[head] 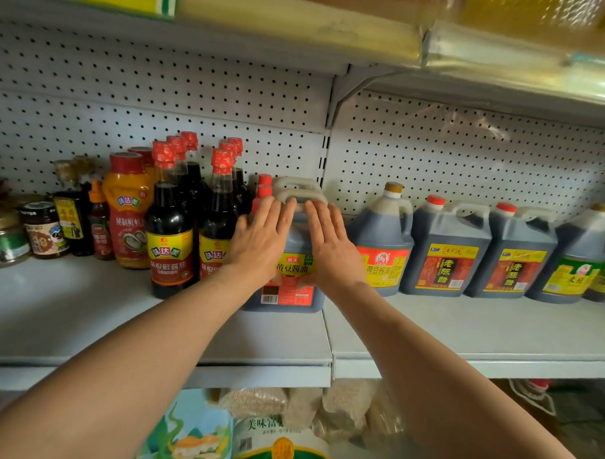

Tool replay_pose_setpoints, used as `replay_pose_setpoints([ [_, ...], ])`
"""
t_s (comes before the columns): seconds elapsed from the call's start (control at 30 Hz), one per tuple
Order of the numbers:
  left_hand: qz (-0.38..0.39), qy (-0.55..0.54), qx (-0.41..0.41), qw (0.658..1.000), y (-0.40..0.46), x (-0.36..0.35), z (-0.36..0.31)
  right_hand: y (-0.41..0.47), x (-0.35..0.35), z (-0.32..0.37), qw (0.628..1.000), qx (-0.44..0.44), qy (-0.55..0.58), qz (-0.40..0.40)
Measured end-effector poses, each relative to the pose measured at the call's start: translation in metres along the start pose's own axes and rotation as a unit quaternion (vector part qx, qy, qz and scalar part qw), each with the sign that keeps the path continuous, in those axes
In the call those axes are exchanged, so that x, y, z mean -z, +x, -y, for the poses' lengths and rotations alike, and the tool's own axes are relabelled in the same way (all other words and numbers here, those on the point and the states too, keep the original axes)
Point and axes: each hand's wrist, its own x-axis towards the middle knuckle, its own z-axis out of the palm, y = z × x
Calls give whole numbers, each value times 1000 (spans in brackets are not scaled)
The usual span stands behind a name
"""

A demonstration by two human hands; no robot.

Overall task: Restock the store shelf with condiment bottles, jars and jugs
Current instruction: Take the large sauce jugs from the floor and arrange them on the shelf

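A dark soy sauce jug (287, 290) with a yellow and red label stands on the grey shelf (85, 311), at the seam between two shelf sections. My left hand (259, 241) and my right hand (331, 247) lie flat against its front, fingers stretched up to the clear handle. Neither hand grips it. A second jug stands directly behind it. Tall red-capped soy sauce bottles (171, 224) stand just to its left. To the right stands a row of jugs: a soy sauce jug (383, 246), two vinegar jugs (447, 258), and a green-labelled jug (574, 266).
Jars (44, 230) and small bottles fill the far left of the shelf. An orange squeeze bottle (128, 216) stands beside them. A pegboard back wall rises behind. An upper shelf (301, 33) hangs overhead. Bags of noodles and rice (280, 438) sit on the level below.
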Motion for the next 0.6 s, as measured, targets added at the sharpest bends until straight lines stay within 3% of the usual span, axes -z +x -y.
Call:
replay_pose_setpoints([
  [0.1,21,-19,28,999,0,5,-3,0,9,2,999,-1,-41,17],
  [0.2,55,-65,62,994,-10,23,-4,-5,38,-1,997,6,15,76],
  [0.3,77,-122,93,985,-45,38,-1,-29,57,-3,999,6,30,38],
  [0.37,91,-174,127,972,-76,40,1,-52,62,0,999,6,43,19],
  [0.5,112,-301,230,919,-137,43,-2,-94,60,10,995,1,59,75],
  [0.6,127,-310,232,913,-174,40,-6,-122,55,18,990,-2,82,112],
])
